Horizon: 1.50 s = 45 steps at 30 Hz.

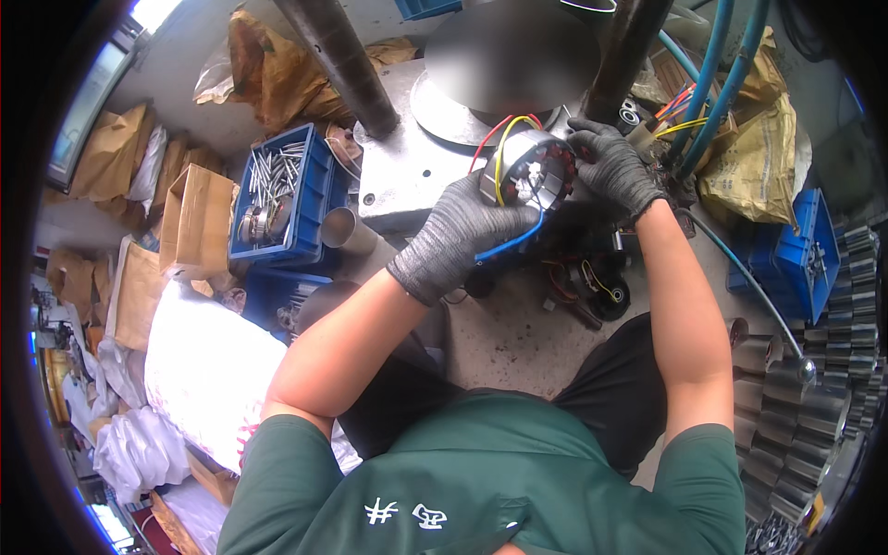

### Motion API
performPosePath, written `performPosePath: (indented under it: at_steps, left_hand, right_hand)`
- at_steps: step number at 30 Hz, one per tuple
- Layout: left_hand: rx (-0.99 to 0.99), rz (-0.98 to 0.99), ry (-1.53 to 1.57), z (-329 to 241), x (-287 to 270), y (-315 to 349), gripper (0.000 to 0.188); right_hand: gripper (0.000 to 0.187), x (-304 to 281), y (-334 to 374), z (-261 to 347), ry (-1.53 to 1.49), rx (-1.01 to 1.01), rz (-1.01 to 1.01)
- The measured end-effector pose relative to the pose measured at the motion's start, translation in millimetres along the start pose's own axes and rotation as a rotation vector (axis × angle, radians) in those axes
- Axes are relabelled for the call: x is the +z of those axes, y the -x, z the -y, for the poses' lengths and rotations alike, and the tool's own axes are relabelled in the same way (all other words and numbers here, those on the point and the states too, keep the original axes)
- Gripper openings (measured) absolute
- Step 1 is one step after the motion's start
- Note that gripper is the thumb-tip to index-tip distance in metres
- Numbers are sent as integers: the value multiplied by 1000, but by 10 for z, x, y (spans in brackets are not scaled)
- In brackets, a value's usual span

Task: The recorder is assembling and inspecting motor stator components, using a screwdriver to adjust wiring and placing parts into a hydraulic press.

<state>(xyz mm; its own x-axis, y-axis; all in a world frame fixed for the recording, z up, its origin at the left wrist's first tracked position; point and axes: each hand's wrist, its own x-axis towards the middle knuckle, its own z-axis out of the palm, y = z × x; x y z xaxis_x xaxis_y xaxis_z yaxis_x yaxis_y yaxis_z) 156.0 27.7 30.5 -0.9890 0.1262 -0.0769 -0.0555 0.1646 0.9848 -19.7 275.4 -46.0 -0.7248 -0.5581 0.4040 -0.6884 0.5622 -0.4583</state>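
A motor stator [524, 159], a metal ring with dark red and white parts inside, is held up in front of the press, its opening tilted toward me. Red, yellow and blue lead wires come off it. My left hand [460, 227], in a grey glove, is closed around its left side, with the blue wire passing by the thumb. The gloved right hand [612, 166] has its fingers bent against the stator's right rim. Behind the stator is the press's metal base plate [398, 171], carrying a round disc [435, 111] whose upper part is blurred.
Dark steel posts [338, 65] rise from the plate. A blue crate [319, 176] of metal pins stands left, beside a metal sleeve [347, 229]. Another wired motor part [606, 289] lies below my hands. Blue hoses [717, 74] hang right, above stacked metal cylinders [805, 416].
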Motion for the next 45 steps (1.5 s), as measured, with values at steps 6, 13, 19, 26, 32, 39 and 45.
performPosePath:
  at_steps: [6,13,19,26,32,39,45]
  left_hand:
    - [114,112,473,-32,-35,-21,61]
    - [118,266,506,-216,95,-26,66]
    - [175,451,621,-197,167,6,92]
    - [204,116,760,-400,-10,-28,84]
    - [334,-168,63,-183,164,-223,33]
    - [510,-237,-593,8,270,-292,33]
    - [191,-11,-25,-47,405,-315,44]
  right_hand:
    - [42,-63,11,198,-314,61,-234]
    - [137,-330,481,1074,-588,-238,-33]
    - [119,-310,675,1233,-1043,27,-122]
    - [71,-539,773,1286,-1568,397,-313]
    - [68,-639,812,1401,-1874,595,-259]
    - [74,-596,931,1446,-1825,535,-258]
    - [90,-547,960,1484,-1659,378,-201]
